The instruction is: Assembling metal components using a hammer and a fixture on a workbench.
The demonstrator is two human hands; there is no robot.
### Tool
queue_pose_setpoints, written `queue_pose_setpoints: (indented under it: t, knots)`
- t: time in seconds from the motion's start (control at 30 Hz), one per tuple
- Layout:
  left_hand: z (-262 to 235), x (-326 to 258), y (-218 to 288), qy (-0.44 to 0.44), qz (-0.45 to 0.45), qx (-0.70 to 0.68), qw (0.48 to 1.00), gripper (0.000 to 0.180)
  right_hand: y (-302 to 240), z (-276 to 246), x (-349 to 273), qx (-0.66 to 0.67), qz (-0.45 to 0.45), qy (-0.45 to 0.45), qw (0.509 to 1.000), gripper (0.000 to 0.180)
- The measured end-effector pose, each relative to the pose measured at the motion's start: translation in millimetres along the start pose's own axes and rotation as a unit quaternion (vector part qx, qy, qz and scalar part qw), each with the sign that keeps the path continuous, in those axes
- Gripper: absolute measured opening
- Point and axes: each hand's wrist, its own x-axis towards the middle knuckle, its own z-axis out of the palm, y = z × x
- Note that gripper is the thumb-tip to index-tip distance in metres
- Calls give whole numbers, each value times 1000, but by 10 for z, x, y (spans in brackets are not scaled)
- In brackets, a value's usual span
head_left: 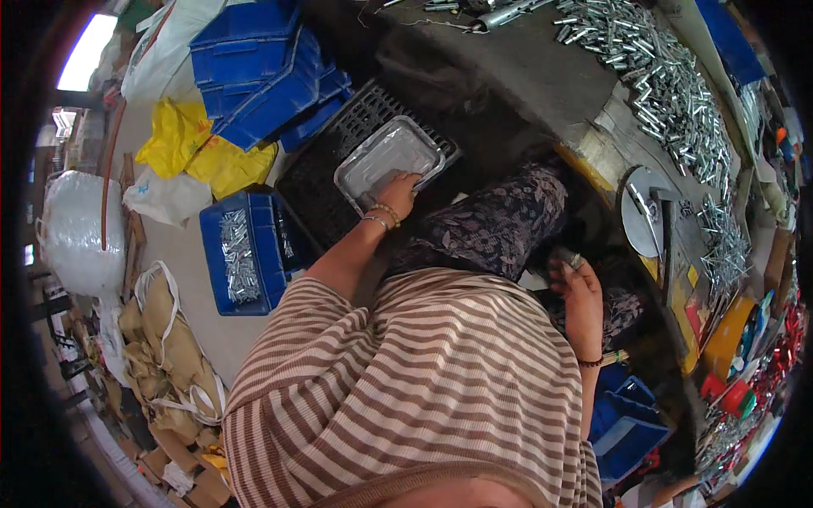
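Note:
A shallow silver metal tray (394,152) with rounded corners rests on a black plastic crate (322,203), just beyond my lap. My left hand (395,193) grips its near rim, the fingertips reaching inside; the tray holds no visible parts. Beside my right thigh, close to the bench edge, hangs my right hand (577,284) with its fingers curled together. Whether something small is pinched in them is hard to see. Left of the crate, a blue bin (254,292) contains small silver metal cylinders (240,258).
Stacked blue bins (254,76) and yellow bags (207,148) lie at the far left. On the bench (542,76) at right, a large heap of metal cylinders (669,102) spreads near a round metal disc (644,212). Another blue bin (627,432) stands low at right.

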Motion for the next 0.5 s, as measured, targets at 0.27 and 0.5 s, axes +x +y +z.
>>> queue_pose_setpoints:
  t: [0.27, 0.5]
  knots:
    - [-186, 300, -12, 96, -27, 80, 992, 41, 14, 26, -17, -20, 21, 3, 1000, 24]
    - [-48, 1062, -609, 19, -160, 47, 986, 23, -292, 591, 196, -346, -238, -56, 906, 22]
